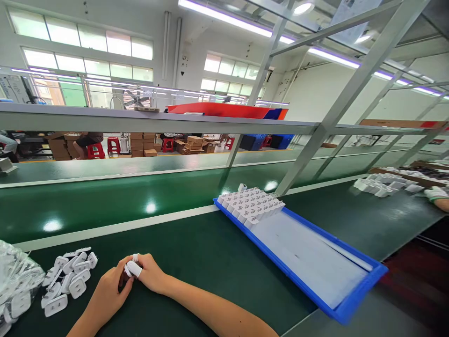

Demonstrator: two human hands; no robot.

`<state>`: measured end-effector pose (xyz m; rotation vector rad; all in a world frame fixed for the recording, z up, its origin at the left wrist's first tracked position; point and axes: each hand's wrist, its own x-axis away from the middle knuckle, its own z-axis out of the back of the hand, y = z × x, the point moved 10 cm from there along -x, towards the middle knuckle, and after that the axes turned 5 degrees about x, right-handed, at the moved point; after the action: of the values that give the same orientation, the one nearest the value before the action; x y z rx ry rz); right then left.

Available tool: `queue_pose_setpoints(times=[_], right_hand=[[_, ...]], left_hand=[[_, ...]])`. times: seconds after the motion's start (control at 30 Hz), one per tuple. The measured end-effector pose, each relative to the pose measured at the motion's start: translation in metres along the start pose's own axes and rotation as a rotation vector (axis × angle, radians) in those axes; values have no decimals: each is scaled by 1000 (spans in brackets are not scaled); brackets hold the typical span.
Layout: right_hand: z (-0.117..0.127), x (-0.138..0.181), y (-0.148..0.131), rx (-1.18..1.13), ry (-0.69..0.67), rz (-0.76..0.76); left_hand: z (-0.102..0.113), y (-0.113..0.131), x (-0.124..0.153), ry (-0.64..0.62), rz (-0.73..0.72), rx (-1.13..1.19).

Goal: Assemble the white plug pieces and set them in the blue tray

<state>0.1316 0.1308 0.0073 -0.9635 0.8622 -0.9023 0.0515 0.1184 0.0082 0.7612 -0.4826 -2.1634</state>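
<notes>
My left hand and my right hand meet over the green work surface, fingers bent and pressed together. White finger cots cover the thumb and a finger of my right hand. Whatever sits between the fingertips is mostly hidden; only a bit of white shows, and I cannot make out what it is. Left of my hands lies a loose pile of white plastic plug covers with slots. Beside that pile, a clear plastic bag holds more white pieces.
A blue-rimmed tray stands to the right, rows of white box-shaped parts filling its far end. Metal posts carry a shelf with a red tray. At far right, a co-worker's gloved hand is near more white parts.
</notes>
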Motion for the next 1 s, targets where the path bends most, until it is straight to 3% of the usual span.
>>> queue_pose_setpoints(times=[1.0], right_hand=[[1, 0, 0, -40, 22, 30]], left_hand=[[-8, -10, 1, -55, 37, -16]])
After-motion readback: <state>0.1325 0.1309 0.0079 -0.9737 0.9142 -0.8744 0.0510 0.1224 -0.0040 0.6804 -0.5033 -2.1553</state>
